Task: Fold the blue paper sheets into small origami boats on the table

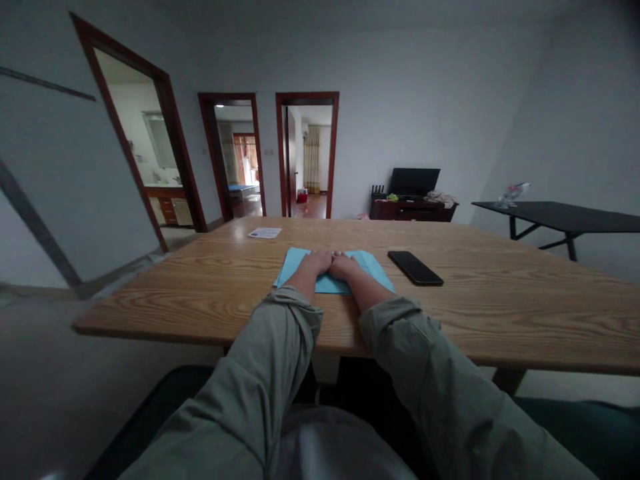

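Pressing evenly is favoured: the left hand (pixel 314 263) and right hand (pixel 344 267) are laid flat, fingers (pixel 324 255) extended and gripping nothing, on the blue paper (pixel 327 285), which lies on the wooden table (pixel 150 313).

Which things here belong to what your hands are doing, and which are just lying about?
In use: left hand, right hand, both on a light blue paper sheet.
Lying about: black smartphone, small white paper slip.

Light blue folded paper (pixel 330 287), lying flat, angled edges spread
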`<state>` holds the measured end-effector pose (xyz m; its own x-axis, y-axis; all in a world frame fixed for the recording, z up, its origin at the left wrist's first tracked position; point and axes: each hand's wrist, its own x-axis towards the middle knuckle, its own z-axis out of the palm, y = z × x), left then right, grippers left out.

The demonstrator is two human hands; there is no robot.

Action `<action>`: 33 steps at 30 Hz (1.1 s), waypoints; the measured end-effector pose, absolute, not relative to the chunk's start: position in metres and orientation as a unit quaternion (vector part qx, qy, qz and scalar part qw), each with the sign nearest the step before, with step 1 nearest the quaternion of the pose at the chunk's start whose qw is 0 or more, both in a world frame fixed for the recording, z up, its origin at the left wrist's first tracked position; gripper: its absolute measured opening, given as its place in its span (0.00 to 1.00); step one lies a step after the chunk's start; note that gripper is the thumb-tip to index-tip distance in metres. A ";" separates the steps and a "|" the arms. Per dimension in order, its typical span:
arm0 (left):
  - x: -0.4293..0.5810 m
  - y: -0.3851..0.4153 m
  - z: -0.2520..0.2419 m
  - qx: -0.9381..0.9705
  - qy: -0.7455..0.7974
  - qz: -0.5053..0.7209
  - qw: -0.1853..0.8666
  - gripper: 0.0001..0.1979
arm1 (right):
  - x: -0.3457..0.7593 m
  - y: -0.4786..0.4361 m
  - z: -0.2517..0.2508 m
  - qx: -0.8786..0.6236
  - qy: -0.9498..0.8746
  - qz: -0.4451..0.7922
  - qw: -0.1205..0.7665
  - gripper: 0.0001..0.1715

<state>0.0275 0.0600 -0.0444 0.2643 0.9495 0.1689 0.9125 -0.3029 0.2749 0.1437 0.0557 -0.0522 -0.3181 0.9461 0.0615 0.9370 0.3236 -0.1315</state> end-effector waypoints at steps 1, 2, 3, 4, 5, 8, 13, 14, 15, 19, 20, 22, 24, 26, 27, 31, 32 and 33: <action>0.024 0.058 -0.046 0.786 0.599 0.139 0.057 0.22 | 0.146 0.055 -0.052 -0.598 -0.798 0.039 0.066 0.35; 0.020 0.056 -0.047 0.779 0.611 0.127 0.052 0.22 | 0.148 0.054 -0.051 -0.614 -0.785 0.042 0.069 0.36; 0.017 0.055 -0.048 0.772 0.623 0.117 0.048 0.23 | 0.150 0.053 -0.050 -0.626 -0.775 0.045 0.071 0.39; 0.014 0.054 -0.049 0.766 0.632 0.110 0.045 0.24 | 0.152 0.053 -0.050 -0.634 -0.768 0.047 0.073 0.41; 0.010 0.053 -0.050 0.761 0.639 0.104 0.044 0.26 | 0.154 0.053 -0.049 -0.639 -0.764 0.047 0.072 0.42; 0.000 0.054 -0.052 0.749 0.656 0.088 0.041 0.31 | 0.163 0.054 -0.048 -0.645 -0.760 0.044 0.063 0.41; -0.021 0.057 -0.054 0.737 0.671 0.066 0.039 0.39 | 0.192 0.060 -0.048 -0.662 -0.747 0.035 0.048 0.43; -0.026 0.058 -0.054 0.734 0.675 0.065 0.042 0.40 | 0.197 0.062 -0.048 -0.668 -0.742 0.035 0.046 0.43; -0.031 0.059 -0.054 0.731 0.678 0.065 0.045 0.41 | 0.202 0.063 -0.048 -0.670 -0.740 0.035 0.044 0.43; -0.049 0.063 -0.053 0.729 0.679 0.076 0.043 0.41 | 0.210 0.064 -0.048 -0.672 -0.738 0.023 0.057 0.42; -0.052 0.063 -0.051 0.729 0.678 0.078 0.043 0.40 | 0.210 0.062 -0.048 -0.673 -0.737 0.019 0.061 0.41; -0.052 0.058 -0.046 0.726 0.682 0.075 0.045 0.37 | 0.209 0.059 -0.046 -0.677 -0.732 0.012 0.070 0.40; -0.044 0.049 -0.041 0.723 0.687 0.069 0.031 0.36 | 0.206 0.053 -0.044 -0.683 -0.726 0.005 0.075 0.38; -0.024 0.037 -0.037 0.731 0.677 0.075 -0.024 0.33 | 0.200 0.047 -0.042 -0.698 -0.712 -0.008 0.077 0.37; -0.011 0.032 -0.036 0.746 0.659 0.084 -0.049 0.32 | 0.196 0.043 -0.041 -0.706 -0.703 -0.020 0.080 0.37; 0.044 0.022 -0.040 0.802 0.593 0.061 -0.033 0.30 | 0.182 0.032 -0.039 -0.691 -0.710 -0.088 0.104 0.32; 0.052 0.023 -0.041 0.800 0.598 0.040 0.001 0.30 | 0.181 0.032 -0.039 -0.672 -0.727 -0.094 0.107 0.30; 0.057 0.025 -0.042 0.795 0.605 0.031 0.029 0.30 | 0.181 0.032 -0.039 -0.653 -0.745 -0.089 0.104 0.29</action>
<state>0.0569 0.0250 -0.0416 0.2664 0.9638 0.0140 0.9601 -0.2666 0.0842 0.1811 0.0316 -0.0389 -0.1250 0.9542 0.2719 0.9914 0.1309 -0.0035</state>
